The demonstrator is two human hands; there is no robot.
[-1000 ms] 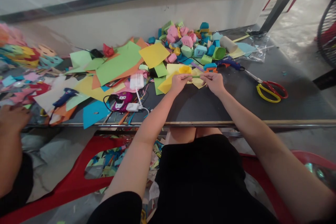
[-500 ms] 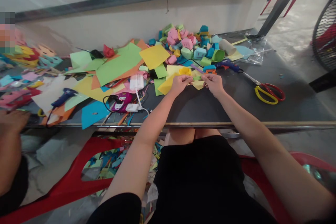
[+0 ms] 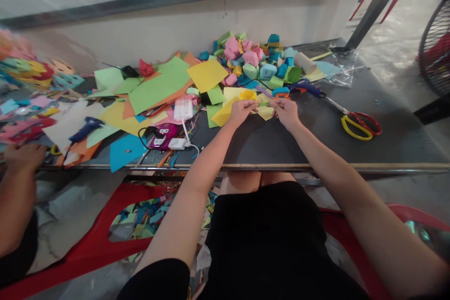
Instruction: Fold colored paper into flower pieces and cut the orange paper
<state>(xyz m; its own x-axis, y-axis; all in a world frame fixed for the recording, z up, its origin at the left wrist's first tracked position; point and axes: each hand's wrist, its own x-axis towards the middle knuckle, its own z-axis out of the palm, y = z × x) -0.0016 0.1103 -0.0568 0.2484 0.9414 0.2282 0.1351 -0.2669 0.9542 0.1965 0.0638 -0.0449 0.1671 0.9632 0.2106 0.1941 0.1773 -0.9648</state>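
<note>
A small green paper strip point(image 3: 263, 104) is stretched between my two hands, just above the table. My left hand point(image 3: 243, 110) pinches its left end, and my right hand point(image 3: 285, 111) pinches the other. Yellow paper sheets point(image 3: 225, 113) lie under and beside my left hand. Just behind the fingers sit a yellow paper loop point(image 3: 248, 95) and a small blue and orange paper piece point(image 3: 280, 92). Scissors point(image 3: 358, 124) with red and yellow handles rest to the right, and a blue glue gun point(image 3: 306, 86) lies behind my right hand.
Folded paper pieces point(image 3: 250, 58) are heaped at the back. Coloured sheets point(image 3: 158, 86), a purple power socket point(image 3: 163, 137) and another glue gun point(image 3: 86, 129) spread leftward. At the far left is a co-worker's hand point(image 3: 26, 155). A fan point(image 3: 436, 47) stands at the right.
My hands stay nearly still, both on the green strip. The co-worker's hand at the far left has shifted slightly to the right.
</note>
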